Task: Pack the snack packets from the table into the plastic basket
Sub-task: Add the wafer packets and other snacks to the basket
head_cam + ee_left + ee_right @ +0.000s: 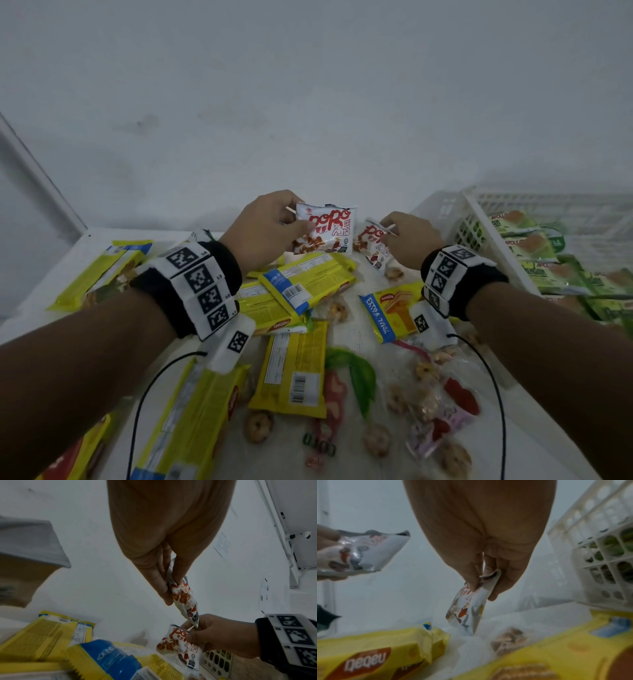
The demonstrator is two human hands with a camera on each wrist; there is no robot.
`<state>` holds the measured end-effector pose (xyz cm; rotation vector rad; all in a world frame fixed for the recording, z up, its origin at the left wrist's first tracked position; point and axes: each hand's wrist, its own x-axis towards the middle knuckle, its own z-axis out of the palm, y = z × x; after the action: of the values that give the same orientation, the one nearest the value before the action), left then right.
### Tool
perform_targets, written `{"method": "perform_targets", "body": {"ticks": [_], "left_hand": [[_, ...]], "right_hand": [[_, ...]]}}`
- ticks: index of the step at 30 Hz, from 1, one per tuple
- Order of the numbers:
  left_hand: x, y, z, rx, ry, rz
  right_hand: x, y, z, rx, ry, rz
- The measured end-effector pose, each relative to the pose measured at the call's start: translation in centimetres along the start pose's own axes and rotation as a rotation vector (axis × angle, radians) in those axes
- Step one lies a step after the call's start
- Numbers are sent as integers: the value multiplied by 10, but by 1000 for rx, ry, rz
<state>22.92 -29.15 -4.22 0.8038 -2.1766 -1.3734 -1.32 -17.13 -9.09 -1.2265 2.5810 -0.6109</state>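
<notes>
My left hand [274, 226] pinches a small white and red snack packet [325, 229] by its left edge and holds it up above the table; the same packet [185, 599] hangs from thumb and fingers in the left wrist view. My right hand [407, 236] pinches the top corner of a second white and red packet [373, 246], seen also as the packet [471, 605] hanging just above the table. The white plastic basket [479, 219] stands at the right, holding several green packets [534, 246].
Several yellow wafer packets [305, 284] lie across the white table [44, 298], some stacked. Clear bags of ring biscuits [424, 394] lie in front. A white wall rises behind the table. Cables run from both wrist bands.
</notes>
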Motion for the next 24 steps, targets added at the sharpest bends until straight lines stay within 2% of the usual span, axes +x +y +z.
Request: {"method": "perform_targets", "body": {"ticks": [7,12,19,24], "left_hand": [[-3,22,0,-83,-2,52],[-6,52,16,-204,-75,99],[-5,91,66,-211,-174,174],[3,121,112,-179,-192,190]], "right_hand": [[-33,-11,-44,108,185,-42],[-73,-4,-88,125,347,-45],[-121,35,-141,151,460,63],[-128,85,-171,179,467,116]]}}
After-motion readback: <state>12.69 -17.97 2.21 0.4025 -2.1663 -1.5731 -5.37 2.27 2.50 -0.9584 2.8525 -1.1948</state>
